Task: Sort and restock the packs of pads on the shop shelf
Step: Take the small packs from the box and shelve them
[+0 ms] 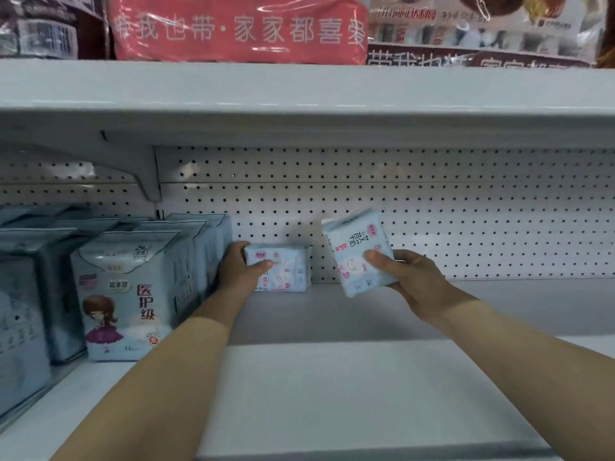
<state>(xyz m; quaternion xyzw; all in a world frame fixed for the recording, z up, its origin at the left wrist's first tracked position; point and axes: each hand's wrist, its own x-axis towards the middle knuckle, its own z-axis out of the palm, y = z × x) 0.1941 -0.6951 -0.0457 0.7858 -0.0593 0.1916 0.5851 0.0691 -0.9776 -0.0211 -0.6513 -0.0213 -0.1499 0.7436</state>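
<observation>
My left hand (pixel 240 267) grips the left end of a small pale-blue pack of pads (pixel 287 268) with a pink rabbit print. That pack stands on the white shelf (pixel 332 377) against the pegboard back wall. My right hand (pixel 404 277) holds a second matching pack (pixel 356 249) tilted in the air, a little above the shelf and to the right of the first pack. Its thumb lies across the front of the pack.
A row of larger pale-blue pad packs (pixel 133 287) with a cartoon girl stands at the left, right beside my left hand. More grey-blue packs (pixel 23 294) fill the far left. The upper shelf (pixel 299 91) hangs overhead with red bulk packs (pixel 239 28) on it.
</observation>
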